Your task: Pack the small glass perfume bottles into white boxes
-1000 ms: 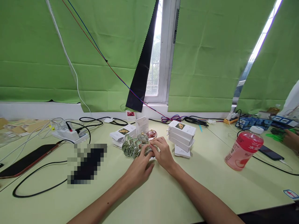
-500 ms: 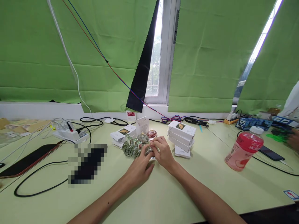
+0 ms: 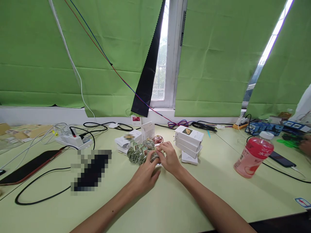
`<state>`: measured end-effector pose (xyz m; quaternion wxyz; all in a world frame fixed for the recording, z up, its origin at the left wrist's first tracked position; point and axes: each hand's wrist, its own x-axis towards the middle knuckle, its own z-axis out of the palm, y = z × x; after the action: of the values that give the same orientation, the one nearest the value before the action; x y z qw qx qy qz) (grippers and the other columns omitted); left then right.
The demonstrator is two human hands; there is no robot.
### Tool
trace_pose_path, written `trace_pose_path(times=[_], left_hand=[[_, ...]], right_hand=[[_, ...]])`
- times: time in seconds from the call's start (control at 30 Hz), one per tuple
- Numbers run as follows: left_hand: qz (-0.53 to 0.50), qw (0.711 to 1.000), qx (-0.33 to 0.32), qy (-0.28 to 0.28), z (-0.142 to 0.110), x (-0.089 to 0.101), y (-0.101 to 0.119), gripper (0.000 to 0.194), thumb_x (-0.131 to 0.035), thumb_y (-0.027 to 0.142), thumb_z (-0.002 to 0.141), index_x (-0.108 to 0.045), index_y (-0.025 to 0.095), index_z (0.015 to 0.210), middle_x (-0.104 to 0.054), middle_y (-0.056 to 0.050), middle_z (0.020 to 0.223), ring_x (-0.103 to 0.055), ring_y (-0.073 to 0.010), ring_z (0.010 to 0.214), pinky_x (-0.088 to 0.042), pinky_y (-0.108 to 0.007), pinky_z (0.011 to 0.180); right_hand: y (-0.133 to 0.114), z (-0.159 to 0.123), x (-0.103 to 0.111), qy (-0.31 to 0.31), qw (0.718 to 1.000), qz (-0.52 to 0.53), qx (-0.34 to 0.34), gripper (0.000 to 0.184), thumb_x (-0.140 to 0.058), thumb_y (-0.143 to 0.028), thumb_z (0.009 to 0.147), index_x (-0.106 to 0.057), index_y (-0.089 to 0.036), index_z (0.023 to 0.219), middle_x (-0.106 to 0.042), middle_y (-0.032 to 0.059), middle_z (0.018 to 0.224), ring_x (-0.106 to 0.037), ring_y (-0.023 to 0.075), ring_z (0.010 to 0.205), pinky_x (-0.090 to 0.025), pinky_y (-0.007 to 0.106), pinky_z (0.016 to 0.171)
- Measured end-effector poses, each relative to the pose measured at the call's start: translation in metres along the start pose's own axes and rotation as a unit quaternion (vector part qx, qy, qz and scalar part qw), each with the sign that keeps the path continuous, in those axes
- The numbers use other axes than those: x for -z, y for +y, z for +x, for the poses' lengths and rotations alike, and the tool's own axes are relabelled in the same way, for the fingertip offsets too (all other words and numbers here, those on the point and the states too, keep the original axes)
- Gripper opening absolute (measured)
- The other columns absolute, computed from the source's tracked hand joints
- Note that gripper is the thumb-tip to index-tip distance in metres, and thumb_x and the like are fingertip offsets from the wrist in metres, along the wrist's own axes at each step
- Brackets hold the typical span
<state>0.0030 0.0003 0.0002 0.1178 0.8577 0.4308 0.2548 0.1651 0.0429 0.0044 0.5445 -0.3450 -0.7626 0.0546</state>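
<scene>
My left hand and my right hand meet at the middle of the table, fingertips closed around a clear greenish glass bottle. My fingers cover most of it, so its top is hidden. Just left of it stand several round glass bottles with shiny caps, packed close together. Behind them are another rounded greenish bottle and a red round bottle with gold-coloured trim. To the right rises a stack of white boxes, the top one printed with a yellow flower picture.
More white boxes lie behind the bottles on the left; one box stands upright. Phones and cables surround a white power strip at left. A pink drink bottle stands at right. Another person's hand shows at the far right edge.
My hands and the glass bottle keep nearly the same place. At the far right, the other person's hand has shifted slightly toward the edge of the view.
</scene>
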Motion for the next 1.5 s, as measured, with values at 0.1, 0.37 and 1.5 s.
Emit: trace_pose_path(times=[0.1,0.37,1.5], left_hand=[[0.005,1.0,0.003,-0.001,-0.0002,-0.0006,-0.0001,0.024,-0.051,0.019,0.09,-0.055,0.025,0.114,-0.031,-0.011,0.154,-0.069,-0.0195,0.078,-0.055,-0.037,0.072],[0.013,1.0,-0.003,-0.005,0.001,-0.0004,-0.0003,0.024,-0.049,0.019,0.092,-0.054,0.024,0.115,-0.031,-0.013,0.152,-0.069,-0.0207,0.08,-0.055,-0.039,0.073],[0.008,1.0,-0.009,-0.003,0.0005,0.0011,0.0006,0.027,-0.05,0.018,0.091,-0.055,0.025,0.117,-0.031,-0.011,0.153,-0.069,-0.0205,0.083,-0.056,-0.037,0.071]], right_hand=[[-0.0016,0.0015,0.0022,-0.016,1.0,-0.011,0.001,0.016,-0.055,-0.012,0.091,-0.06,-0.022,0.08,-0.065,0.0054,0.083,-0.053,0.0234,0.087,-0.048,0.036,0.076],[-0.0049,0.0009,0.0036,-0.04,0.998,-0.046,0.021,0.021,-0.048,-0.01,0.094,-0.059,-0.021,0.08,-0.061,0.0067,0.086,-0.05,0.0232,0.089,-0.049,0.035,0.075],[-0.0034,-0.0067,-0.0039,-0.003,0.999,-0.035,-0.006,0.018,-0.05,-0.012,0.096,-0.063,-0.023,0.087,-0.066,0.0064,0.092,-0.054,0.0235,0.088,-0.049,0.036,0.078]])
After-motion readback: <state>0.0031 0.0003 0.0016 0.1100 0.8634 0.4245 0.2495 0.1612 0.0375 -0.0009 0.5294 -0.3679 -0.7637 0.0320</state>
